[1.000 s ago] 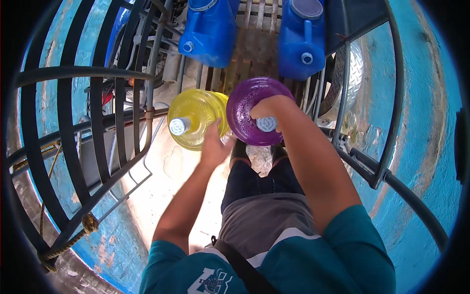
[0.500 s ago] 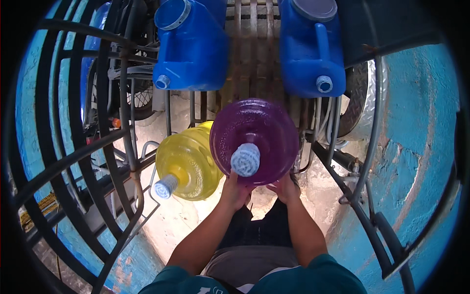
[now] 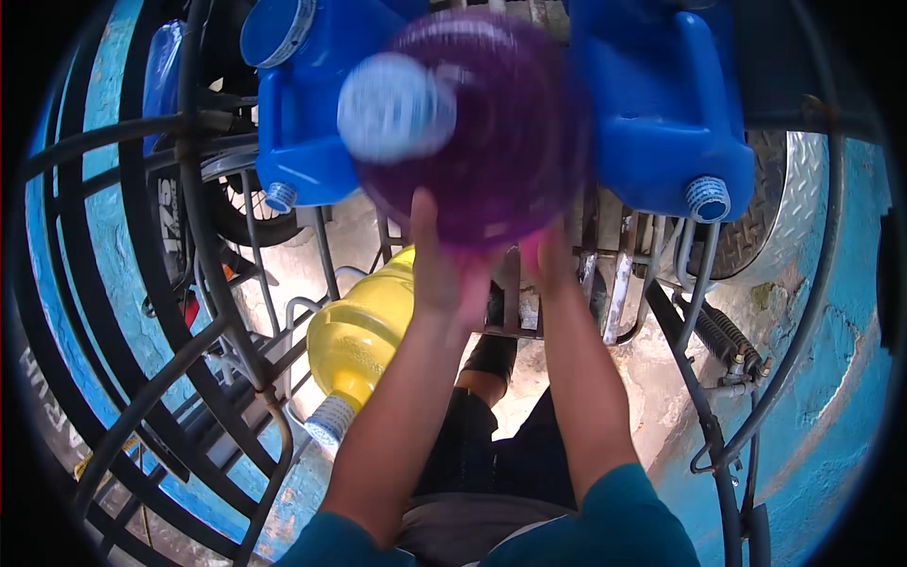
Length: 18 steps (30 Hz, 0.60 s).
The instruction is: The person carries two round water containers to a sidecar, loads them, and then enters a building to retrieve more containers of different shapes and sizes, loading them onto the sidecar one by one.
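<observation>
A round purple water jug (image 3: 510,142) with a pale cap is lifted high before me, smeared by motion. My left hand (image 3: 449,279) supports it from beneath on the near side, thumb pointing up. On its right underside sits my right hand (image 3: 546,255), its fingers mostly hidden by the jug. Below and left, a yellow water jug (image 3: 354,340) lies tilted, its capped neck toward me and partly behind my left forearm. Two blue water containers with handles stand beyond: the left blue container (image 3: 307,156) and the right blue container (image 3: 652,123), on either side of the purple jug.
Dark metal bars (image 3: 156,274) curve along the left side, and a bent metal rail (image 3: 803,312) runs on the right. Slats of a metal rack (image 3: 619,274) show beneath the jug. A motorcycle wheel (image 3: 250,203) is at left; a blue wall (image 3: 831,416) stands at right.
Both my hands have raised the purple jug up and away from me, between the blue containers. The surroundings now appear closer, and the yellow jug is partly covered by my left arm.
</observation>
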Available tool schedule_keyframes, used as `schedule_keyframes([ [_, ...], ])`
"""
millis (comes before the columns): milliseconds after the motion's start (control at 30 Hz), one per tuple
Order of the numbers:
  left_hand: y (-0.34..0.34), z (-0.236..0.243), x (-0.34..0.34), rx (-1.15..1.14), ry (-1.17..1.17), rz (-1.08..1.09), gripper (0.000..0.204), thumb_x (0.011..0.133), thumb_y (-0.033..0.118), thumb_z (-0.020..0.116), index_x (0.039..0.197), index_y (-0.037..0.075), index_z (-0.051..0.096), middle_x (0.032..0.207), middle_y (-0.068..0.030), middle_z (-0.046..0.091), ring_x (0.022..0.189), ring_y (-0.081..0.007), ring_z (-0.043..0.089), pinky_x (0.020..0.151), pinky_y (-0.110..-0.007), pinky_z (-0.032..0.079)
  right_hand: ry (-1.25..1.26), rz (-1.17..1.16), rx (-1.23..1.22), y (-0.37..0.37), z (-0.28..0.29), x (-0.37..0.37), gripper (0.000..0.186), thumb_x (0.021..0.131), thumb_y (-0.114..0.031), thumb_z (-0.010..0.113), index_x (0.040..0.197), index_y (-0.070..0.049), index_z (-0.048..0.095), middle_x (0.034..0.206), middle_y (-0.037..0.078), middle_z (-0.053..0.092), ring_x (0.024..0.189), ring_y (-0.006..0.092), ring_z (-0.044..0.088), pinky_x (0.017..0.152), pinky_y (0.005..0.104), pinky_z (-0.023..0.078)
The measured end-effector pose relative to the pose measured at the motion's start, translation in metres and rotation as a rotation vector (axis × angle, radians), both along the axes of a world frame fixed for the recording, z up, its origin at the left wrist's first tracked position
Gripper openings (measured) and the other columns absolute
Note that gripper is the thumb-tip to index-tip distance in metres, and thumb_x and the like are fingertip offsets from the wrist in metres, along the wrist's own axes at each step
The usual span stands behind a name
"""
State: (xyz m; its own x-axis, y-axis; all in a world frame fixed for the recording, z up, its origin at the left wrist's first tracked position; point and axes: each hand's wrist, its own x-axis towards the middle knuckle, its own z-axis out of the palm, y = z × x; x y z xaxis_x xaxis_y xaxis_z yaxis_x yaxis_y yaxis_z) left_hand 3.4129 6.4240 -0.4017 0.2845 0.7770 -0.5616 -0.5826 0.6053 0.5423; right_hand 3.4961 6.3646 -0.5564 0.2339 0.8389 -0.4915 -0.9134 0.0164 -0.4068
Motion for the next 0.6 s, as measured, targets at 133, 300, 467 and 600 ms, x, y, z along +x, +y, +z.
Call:
schedule_keyframes([
  [133,0.067,-0.007,0.082,-0.127,0.074,0.144,0.094,0.079,0.061,0.071,0.142,0.002,0.035,0.14,-0.0148,0.042,0.125,-0.0304,0.045,0.104,-0.049,0.045,-0.288,0.191,-0.029,0.081,-0.014,0.065,0.056,0.101,-0.037,0.05,0.148,-0.013,0.031,0.14,0.005,0.046,0.134,0.0186,0.04,0.11,0.0359,0.034],
  [300,0.039,-0.006,0.056,0.186,0.482,0.031,0.084,0.09,0.035,0.07,0.148,-0.002,0.022,0.148,-0.0192,0.03,0.128,-0.028,0.046,0.104,-0.042,0.045,-0.467,0.333,-0.028,0.078,0.023,0.041,0.057,0.096,-0.021,0.059,0.146,-0.004,0.036,0.138,0.01,0.05,0.126,0.0195,0.049,0.105,0.0321,0.039],
  [467,-0.162,0.092,-0.106,0.293,0.88,-0.865,0.038,0.093,0.016,0.063,0.128,0.002,0.058,0.114,-0.0124,0.067,0.108,-0.0177,0.064,0.093,-0.032,0.049,-1.141,0.581,0.153,-0.021,0.132,-0.022,0.055,0.084,-0.017,0.072,0.132,-0.002,0.05,0.128,0.015,0.056,0.121,0.0256,0.054,0.103,0.0375,0.042],
  [600,-0.333,0.081,-0.269,-0.529,0.943,-0.288,0.029,0.099,0.027,0.051,0.119,0.006,0.057,0.111,-0.0086,0.062,0.097,-0.016,0.06,0.081,-0.033,0.05,-1.073,0.953,0.695,-0.059,0.223,-0.104,0.072,0.071,-0.02,0.081,0.133,-0.005,0.047,0.132,0.019,0.05,0.126,0.0372,0.047,0.107,0.0441,0.039],
])
